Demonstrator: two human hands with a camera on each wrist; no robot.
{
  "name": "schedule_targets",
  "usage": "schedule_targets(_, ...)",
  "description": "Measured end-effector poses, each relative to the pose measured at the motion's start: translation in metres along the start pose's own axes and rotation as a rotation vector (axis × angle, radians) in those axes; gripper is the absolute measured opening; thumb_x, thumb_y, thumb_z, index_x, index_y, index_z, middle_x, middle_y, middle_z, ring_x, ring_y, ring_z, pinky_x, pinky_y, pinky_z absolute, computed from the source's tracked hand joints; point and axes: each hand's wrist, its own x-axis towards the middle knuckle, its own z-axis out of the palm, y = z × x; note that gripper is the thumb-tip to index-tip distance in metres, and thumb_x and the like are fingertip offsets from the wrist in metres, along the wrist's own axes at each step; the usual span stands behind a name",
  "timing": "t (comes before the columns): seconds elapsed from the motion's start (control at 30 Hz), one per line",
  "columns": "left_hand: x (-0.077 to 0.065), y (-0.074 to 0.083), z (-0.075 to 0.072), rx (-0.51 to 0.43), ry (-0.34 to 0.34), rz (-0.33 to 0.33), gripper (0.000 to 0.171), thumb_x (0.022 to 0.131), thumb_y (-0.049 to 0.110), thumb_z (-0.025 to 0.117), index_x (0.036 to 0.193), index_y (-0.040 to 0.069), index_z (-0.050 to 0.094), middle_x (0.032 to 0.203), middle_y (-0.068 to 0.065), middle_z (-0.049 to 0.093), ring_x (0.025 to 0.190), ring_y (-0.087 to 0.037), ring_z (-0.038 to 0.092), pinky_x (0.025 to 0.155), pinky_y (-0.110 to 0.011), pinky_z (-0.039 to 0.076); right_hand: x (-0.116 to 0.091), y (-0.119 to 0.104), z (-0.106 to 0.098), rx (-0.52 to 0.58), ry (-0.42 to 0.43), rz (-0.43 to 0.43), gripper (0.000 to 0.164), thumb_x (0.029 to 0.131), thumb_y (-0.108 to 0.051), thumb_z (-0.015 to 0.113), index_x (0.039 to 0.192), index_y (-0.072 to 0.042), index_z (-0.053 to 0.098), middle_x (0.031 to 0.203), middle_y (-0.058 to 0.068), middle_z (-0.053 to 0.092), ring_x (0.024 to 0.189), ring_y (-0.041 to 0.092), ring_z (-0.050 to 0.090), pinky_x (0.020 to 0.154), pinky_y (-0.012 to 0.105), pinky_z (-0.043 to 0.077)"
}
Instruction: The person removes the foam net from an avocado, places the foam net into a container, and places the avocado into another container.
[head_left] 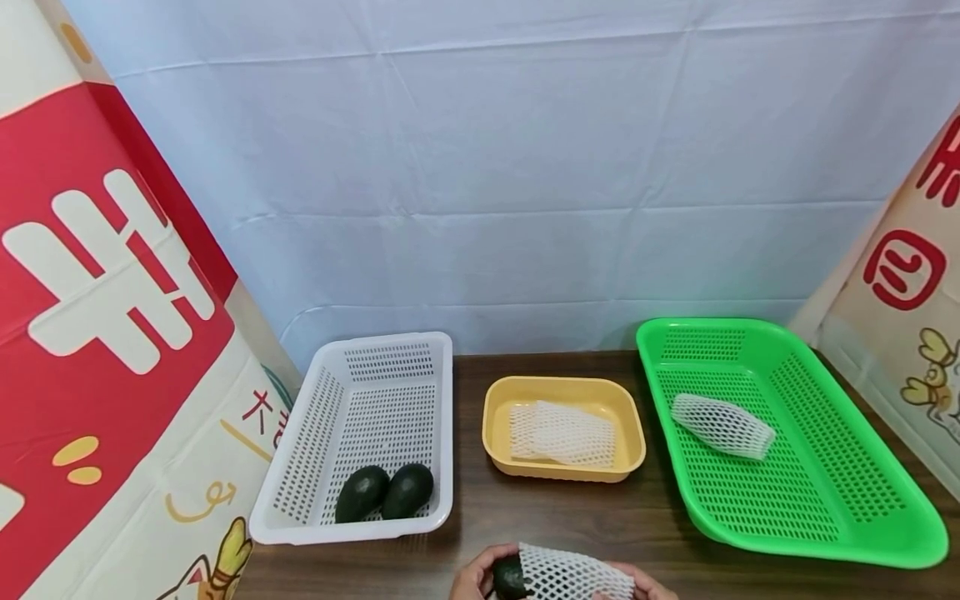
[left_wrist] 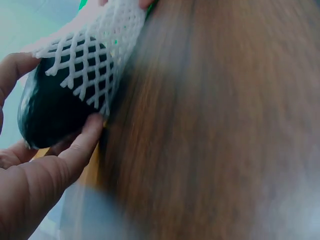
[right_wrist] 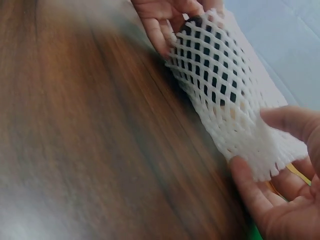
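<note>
At the bottom of the head view, a dark green avocado [head_left: 510,577] sits partly inside a white foam net sleeve [head_left: 573,575]. My left hand [head_left: 476,575] grips the avocado's bare end; in the left wrist view its thumb and fingers [left_wrist: 87,140] lie around the fruit by the sleeve's rim. With my right hand [head_left: 643,581] I pinch the sleeve's far end, as the right wrist view shows, thumb and fingers [right_wrist: 245,182] on either side of the net. The dark fruit shows through the mesh in both wrist views.
A white basket [head_left: 300,442] at left holds two avocados [head_left: 407,492]. In the middle, a yellow tray [head_left: 498,408] contains flat foam nets [head_left: 573,433]. The green basket [head_left: 885,492] at right has a net-covered item [head_left: 723,427] in it. Behind hangs a pale cloth [head_left: 525,167].
</note>
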Motion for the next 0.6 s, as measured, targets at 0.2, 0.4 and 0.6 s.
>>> schedule_targets(0.2,0.002,0.001,0.004,-0.019,0.042,-0.079,0.055,0.06,-0.008,0.076,0.112,-0.003,0.058,0.112,-0.013,0.056,0.096,-0.018,0.053,0.076,-0.027,0.045,-0.001,-0.001,0.012,-0.103,0.128,0.091,0.06,0.057,-0.02,0.083,0.104,0.007,0.057,0.085,0.01,0.063,0.074,0.022,0.059,0.06,0.037,0.05)
schedule_targets(0.4,0.0,0.002,0.001,-0.014,0.068,-0.069,0.05,0.059,-0.006,0.078,0.106,-0.005,0.061,0.101,-0.012,0.06,0.089,-0.018,0.057,0.074,-0.026,0.047,-0.006,-0.009,0.018,-0.15,0.203,0.051,0.063,0.055,-0.018,0.084,0.105,0.01,0.057,0.083,0.012,0.064,0.072,0.021,0.06,0.058,0.034,0.05)
schedule_targets(0.6,-0.004,0.007,0.002,0.087,0.157,-0.049,0.051,0.057,0.011,0.084,0.102,0.002,0.062,0.092,-0.006,0.061,0.084,-0.017,0.058,0.071,-0.024,0.047,-0.008,-0.018,0.018,-0.16,0.258,0.046,0.066,0.054,-0.024,0.084,0.107,0.006,0.058,0.083,0.014,0.064,0.072,0.023,0.061,0.057,0.035,0.051)
